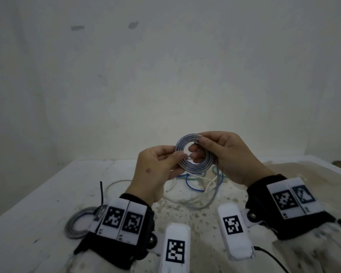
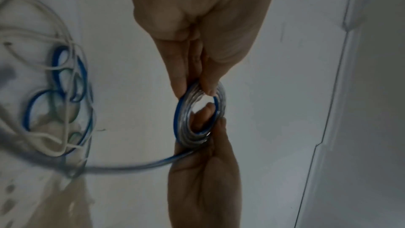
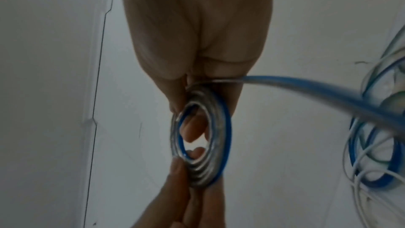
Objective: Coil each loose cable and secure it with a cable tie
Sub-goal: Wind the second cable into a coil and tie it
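I hold a flat coil of silvery-blue cable [image 1: 197, 166] upright above the white table [image 1: 37, 194], between both hands. My left hand [image 1: 177, 157] pinches the coil's left side with thumb and fingers. My right hand [image 1: 197, 146] grips the right side, with a finger through the centre hole. The cable's free tail [image 1: 217, 174] hangs from under the right hand to the table. In the left wrist view the left hand [image 2: 197, 87] pinches the coil [image 2: 181, 120] from above and the right hand [image 2: 210, 138] holds it from below. In the right wrist view the right hand [image 3: 190, 96] clamps the coil [image 3: 221, 127].
A tangle of loose blue, white and greenish cables [image 1: 197, 189] lies on the table just beyond my hands. A second coil [image 1: 75, 225] sits at the near left beside my left wrist, with a black cable tie [image 1: 101, 192] sticking up. A pale wall stands behind the table.
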